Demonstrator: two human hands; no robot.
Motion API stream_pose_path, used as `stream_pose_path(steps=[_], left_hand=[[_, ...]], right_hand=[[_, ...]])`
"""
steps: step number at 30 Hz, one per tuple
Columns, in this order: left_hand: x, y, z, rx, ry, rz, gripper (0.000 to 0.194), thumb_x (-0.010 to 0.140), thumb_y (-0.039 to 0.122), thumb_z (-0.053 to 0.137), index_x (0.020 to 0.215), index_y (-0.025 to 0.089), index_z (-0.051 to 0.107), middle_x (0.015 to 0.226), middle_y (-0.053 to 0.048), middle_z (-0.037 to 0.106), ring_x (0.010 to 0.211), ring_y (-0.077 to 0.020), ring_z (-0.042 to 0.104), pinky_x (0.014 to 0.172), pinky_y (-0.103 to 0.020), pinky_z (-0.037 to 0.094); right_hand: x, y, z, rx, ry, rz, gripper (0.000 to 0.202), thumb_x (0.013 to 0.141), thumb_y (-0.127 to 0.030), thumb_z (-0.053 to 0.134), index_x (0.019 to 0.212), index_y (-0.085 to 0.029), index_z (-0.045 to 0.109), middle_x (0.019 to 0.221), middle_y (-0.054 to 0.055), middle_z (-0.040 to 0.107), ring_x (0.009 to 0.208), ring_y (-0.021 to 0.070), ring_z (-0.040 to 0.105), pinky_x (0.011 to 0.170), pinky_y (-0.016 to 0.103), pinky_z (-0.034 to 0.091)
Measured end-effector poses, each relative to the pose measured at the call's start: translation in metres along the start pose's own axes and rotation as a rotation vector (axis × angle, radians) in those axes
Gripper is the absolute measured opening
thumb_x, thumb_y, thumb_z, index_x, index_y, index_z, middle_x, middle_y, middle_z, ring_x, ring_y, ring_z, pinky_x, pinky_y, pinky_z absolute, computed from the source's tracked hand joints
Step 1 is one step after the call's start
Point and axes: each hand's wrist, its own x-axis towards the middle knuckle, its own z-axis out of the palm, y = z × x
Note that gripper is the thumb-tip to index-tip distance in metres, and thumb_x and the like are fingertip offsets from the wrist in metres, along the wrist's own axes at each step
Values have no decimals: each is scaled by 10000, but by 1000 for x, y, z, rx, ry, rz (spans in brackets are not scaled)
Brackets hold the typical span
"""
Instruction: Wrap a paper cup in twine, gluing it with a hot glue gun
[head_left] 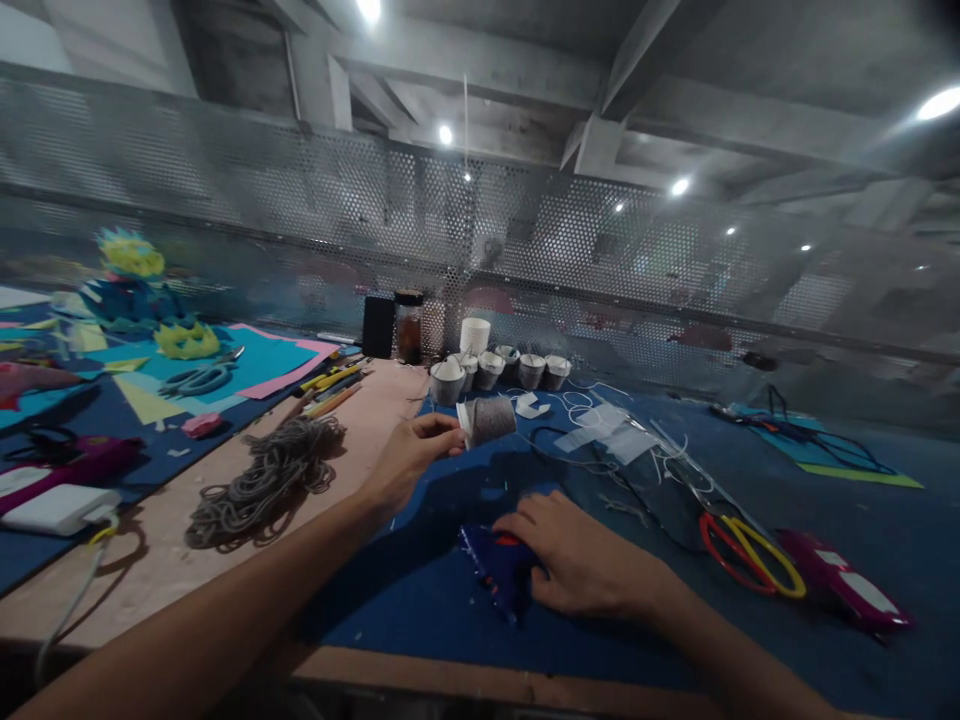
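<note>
Head: cup (pixel 491 420), blue mat (pixel 420 560), perforated screen (pixel 525 240).

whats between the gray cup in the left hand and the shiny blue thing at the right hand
In the head view, only blue tabletop with a few tiny specks shows between the gray cup and the shiny blue thing.

Behind cup (pixel 491 422): other cups (pixel 531 372) bar the way in a row; mesh (pixel 517 235) closes the back.
Left of cup: the left hand (pixel 420 450) fills the near side; yarn (pixel 262 485) heaps up farther out.
Right of cup: plastic sheets (pixel 616 438) lie low, scissors (pixel 739 522) well beyond.
Before cup: bare mat (pixel 386 605) opens between left forearm and blue tool (pixel 487 565), which the right hand (pixel 574 555) covers.
Above cup: open air.
</note>
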Motion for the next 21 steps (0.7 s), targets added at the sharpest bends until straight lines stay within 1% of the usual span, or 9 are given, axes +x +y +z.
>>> stream_pose_path(steps=[3,5,7,9,11,13,14,17,21], left_hand=[[1,-2,-2,57,29,27,196,718,300,783,819,150,707,753,-14,684,704,-122,608,722,-252,471],[2,-4,-3,96,52,48,196,721,312,777,813,153,708,737,-8,678,701,-124,603,715,-250,463],[4,-5,-4,127,72,61,206,719,327,775,814,156,712,724,-5,678,692,-128,601,706,-252,457],[4,-6,-4,145,85,57,220,709,337,780,821,159,716,721,-5,684,685,-133,605,701,-257,456],[3,-6,-2,161,82,51,230,701,340,783,827,159,719,733,-11,691,697,-141,611,709,-262,457],[1,-7,1,184,62,62,231,708,342,777,834,156,720,754,-19,694,728,-149,616,723,-264,456],[-1,-6,2,201,51,71,229,714,343,771,836,155,721,763,-22,694,740,-152,615,722,-263,454],[-5,-6,7,268,36,89,222,730,343,754,842,154,722,795,-34,696,761,-162,613,708,-263,447],[-8,-5,12,330,52,106,224,717,349,754,813,150,719,794,-40,697,755,-169,613,693,-260,450]], right_hand=[[3,-1,4,-5,16,-2,411,741,-105,559,1145,-178,562,1075,88,573,998,231,498,869,356,377],[3,0,3,54,86,13,324,764,-110,567,1080,-179,564,1055,79,585,973,220,510,844,337,387],[2,2,-1,170,176,28,301,794,-130,581,1088,-188,555,1050,63,602,925,199,533,804,312,401],[3,5,-4,327,290,81,250,845,-173,573,1093,-197,556,1008,40,619,837,169,553,735,284,413],[5,8,-4,490,434,181,148,901,-257,555,1033,-196,580,910,21,627,742,148,554,661,262,418],[8,10,-1,621,553,289,185,922,-366,558,946,-189,605,801,6,618,678,141,550,609,251,425],[10,10,1,670,579,327,229,912,-412,577,912,-186,612,756,0,608,654,140,550,591,249,429],[13,10,6,751,573,379,293,878,-474,621,868,-182,612,655,-22,565,582,130,526,543,244,427],[13,6,5,704,618,407,306,881,-487,618,855,-183,597,642,-21,546,572,125,496,515,238,405]])
